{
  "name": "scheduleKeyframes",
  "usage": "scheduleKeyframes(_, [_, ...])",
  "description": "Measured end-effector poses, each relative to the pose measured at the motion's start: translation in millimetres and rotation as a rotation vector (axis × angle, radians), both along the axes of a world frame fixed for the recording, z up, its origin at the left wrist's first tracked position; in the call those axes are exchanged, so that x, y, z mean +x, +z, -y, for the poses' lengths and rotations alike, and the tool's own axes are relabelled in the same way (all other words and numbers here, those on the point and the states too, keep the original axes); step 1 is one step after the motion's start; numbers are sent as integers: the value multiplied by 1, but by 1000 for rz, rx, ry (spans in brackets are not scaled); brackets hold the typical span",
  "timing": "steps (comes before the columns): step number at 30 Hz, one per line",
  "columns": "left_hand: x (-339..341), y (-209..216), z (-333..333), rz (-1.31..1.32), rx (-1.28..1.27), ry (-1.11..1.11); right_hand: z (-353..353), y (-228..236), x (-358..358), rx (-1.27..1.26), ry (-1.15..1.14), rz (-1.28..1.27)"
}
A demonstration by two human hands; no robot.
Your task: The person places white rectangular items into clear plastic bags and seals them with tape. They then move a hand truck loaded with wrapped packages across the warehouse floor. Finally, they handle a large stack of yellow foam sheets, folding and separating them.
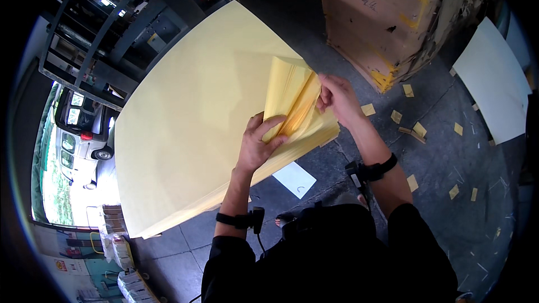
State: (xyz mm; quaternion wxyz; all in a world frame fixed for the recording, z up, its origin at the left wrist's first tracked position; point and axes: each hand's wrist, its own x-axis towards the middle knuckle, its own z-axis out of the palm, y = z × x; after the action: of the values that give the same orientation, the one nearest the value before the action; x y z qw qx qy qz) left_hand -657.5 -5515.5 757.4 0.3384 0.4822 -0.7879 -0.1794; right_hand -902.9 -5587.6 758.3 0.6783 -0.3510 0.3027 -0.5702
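Note:
A tall stack of large pale-yellow paper sheets spreads in front of me. Its near right corner is curled up and folded back over the pile, showing a deeper yellow in the bend. My left hand is closed around the lower part of the folded paper sheets, thumb on the near side and fingers over the roll. At the upper right end of the fold, my right hand pinches the sheets' edge, its fingers bent together. Dark straps with small devices circle both forearms.
A large worn brown carton stands at the far right. Several yellow paper scraps litter the grey floor. A white board leans at right; a white sheet lies below the stack. Dark metal machinery rises far left, with a vehicle outside.

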Motion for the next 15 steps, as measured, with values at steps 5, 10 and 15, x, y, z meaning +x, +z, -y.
scheduleKeyframes(5, [0, -4, 5, 6, -142, -26, 0, -2, -2, -370, -172, -731])
scheduleKeyframes(10, [-3, 4, 3, 87, -108, -53, 4, -2, -2, -51, -6, -104])
scheduleKeyframes(15, [-3, -1, 1, 41, -72, 3, 2, 1, -1, -3, 2, -94])
